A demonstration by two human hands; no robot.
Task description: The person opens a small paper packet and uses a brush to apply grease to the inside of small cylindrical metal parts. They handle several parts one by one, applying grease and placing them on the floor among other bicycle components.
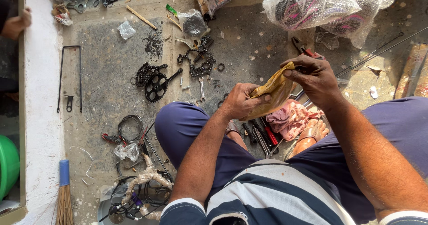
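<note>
Both hands hold tan paper pouch (272, 93) above lap, over pink rag (292, 118) and tools on floor. Left hand (243, 101) closed round lower end; right hand (314, 75) pinches upper corner, fingers curled. Judgement: keep lower grip firm, pull top edge gently to avoid tearing. Long axis runs lower-left to upper-right; pinched end points up-right.

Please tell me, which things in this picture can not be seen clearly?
Head view only:
- Contents of the yellow-brown pouch: hidden by its folds and by the left hand and right hand.
- Tools on the floor: partly covered by the pouch and pink rag.
- Bubble-wrapped bundle: cut off by the top edge.
</note>
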